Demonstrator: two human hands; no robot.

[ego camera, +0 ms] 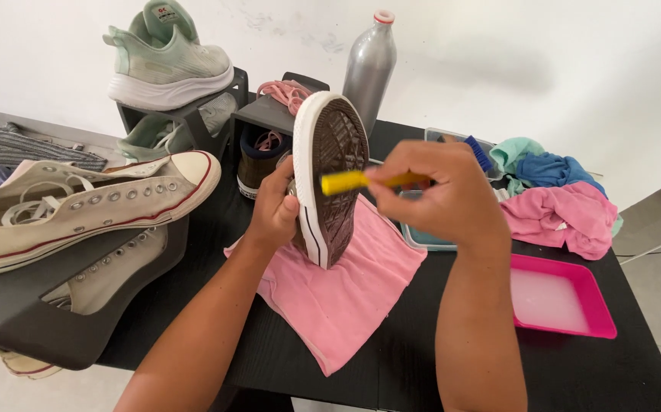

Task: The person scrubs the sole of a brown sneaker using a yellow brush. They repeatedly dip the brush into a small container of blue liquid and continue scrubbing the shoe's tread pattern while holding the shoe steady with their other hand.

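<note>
Sneaker (pixel 330 175) stands heel-down on pink cloth (pixel 346 290), left fingers (pixel 285 204) clamping it, right fingers (pixel 399 172) gripping yellow brush (pixel 346 181).

Sneaker (pixel 330 179) held upright: dark brown sole, diamond tread, white rim with a thin dark stripe. Brush handle (pixel 353 181): yellow. Cloth (pixel 346 294) beneath: pink. Table (pixel 422 358): black. Tray (pixel 563 297): hot pink, milky white liquid inside. Rag pile (pixel 555 194): pink, blue, mint green. Bottle (pixel 370 69): silver, red-and-white neck. Canvas shoe (pixel 86 206): cream, red sole stripe, silver eyelets. Running shoe (pixel 166 65): pale mint, white sole.
</note>
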